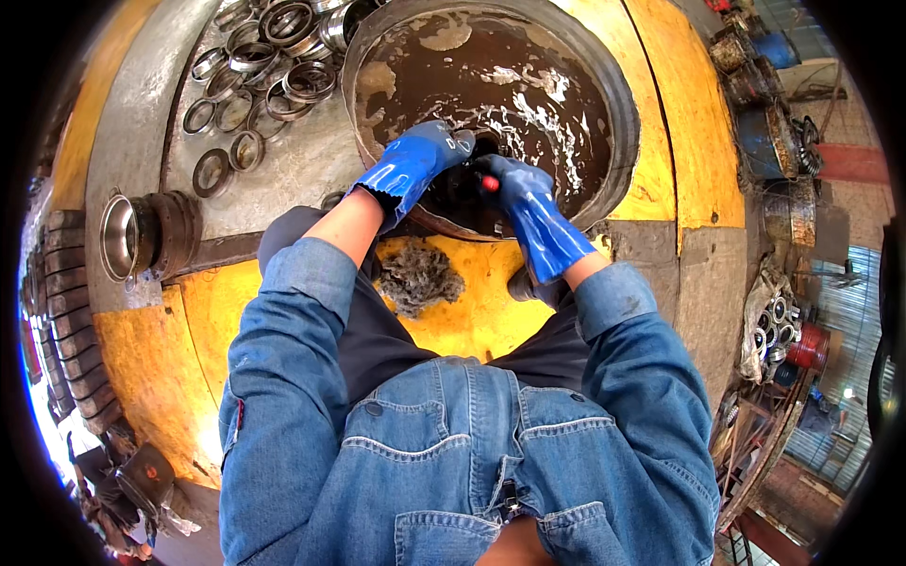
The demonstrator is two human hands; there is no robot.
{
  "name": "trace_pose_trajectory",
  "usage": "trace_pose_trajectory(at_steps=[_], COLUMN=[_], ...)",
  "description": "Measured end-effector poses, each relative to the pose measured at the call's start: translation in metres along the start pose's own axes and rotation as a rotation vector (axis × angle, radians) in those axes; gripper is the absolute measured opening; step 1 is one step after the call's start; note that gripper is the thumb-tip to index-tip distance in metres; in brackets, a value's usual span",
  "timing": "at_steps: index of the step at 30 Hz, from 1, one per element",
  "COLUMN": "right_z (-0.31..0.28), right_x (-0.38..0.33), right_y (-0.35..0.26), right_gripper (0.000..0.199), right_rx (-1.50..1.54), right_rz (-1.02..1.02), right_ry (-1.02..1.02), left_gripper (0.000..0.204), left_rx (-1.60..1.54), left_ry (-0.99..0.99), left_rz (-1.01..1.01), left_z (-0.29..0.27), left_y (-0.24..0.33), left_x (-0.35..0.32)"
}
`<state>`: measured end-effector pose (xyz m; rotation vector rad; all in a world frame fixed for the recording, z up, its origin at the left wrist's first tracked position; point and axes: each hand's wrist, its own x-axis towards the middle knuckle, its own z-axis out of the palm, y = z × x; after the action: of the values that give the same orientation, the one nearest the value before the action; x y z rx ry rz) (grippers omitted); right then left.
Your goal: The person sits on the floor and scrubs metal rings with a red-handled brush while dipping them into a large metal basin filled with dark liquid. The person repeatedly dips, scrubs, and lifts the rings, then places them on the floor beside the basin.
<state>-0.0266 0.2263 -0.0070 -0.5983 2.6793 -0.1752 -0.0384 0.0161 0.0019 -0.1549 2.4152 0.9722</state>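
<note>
Bottom of frame: denim jacket (453, 453), both sleeves running up toward centre. Just above, mid-frame, a grey wad of fibrous waste (418, 275) sits on the yellow surface (472, 311) between the forearms, untouched.

Centre now: left hand (415, 160) in a blue glove, curled over a dark part (462, 189) at the near edge of the basin (618, 104). Right hand (517, 184), also blue-gloved, clenched round something w/ a small red tip (490, 184), prob. a brush or tool handle, can't tell which. Both hands grasping, working right against each other, the part held half in the liquid at the basin's near rim.

Upper centre: brown wash liquid (472, 66), foam and white splash around the gloves, so it looks like scrubbing is under way.

Upper left: a spread of metal rings (250, 75) lying on the grey steel top (302, 160), some stacked, some single. Whether those are done or waiting, can't tell from here. Mid left: a shiny steel sleeve (123, 236) on its side, w/ a row of dark stacked rings (71, 311) running down the far left edge.

Right edge: blue drums (764, 132) and more ring parts (779, 316) in a sack, well apart from the hands.

Progress guess: mid-run, one piece in hand, plenty about.
</note>
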Motion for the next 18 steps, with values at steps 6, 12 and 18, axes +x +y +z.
trace_pose_trajectory(at_steps=[6, 12, 18], right_z=[-0.016, 0.015, 0.006], right_x=[-0.007, 0.034, 0.014], right_y=[-0.018, 0.023, 0.006], right_gripper=[0.041, 0.018, 0.028], right_rx=[0.953, 1.931, 1.593], right_rz=[0.4, 0.894, 0.643], right_ry=[-0.084, 0.014, -0.146], left_gripper=[0.072, 0.067, 0.059], left_rx=[0.005, -0.005, 0.027], left_ry=[0.011, 0.055, 0.16], left_rz=[-0.042, 0.01, 0.018], left_z=[0.009, 0.017, 0.019], left_y=[-0.015, -0.012, -0.021], left_x=[0.02, 0.024, 0.018])
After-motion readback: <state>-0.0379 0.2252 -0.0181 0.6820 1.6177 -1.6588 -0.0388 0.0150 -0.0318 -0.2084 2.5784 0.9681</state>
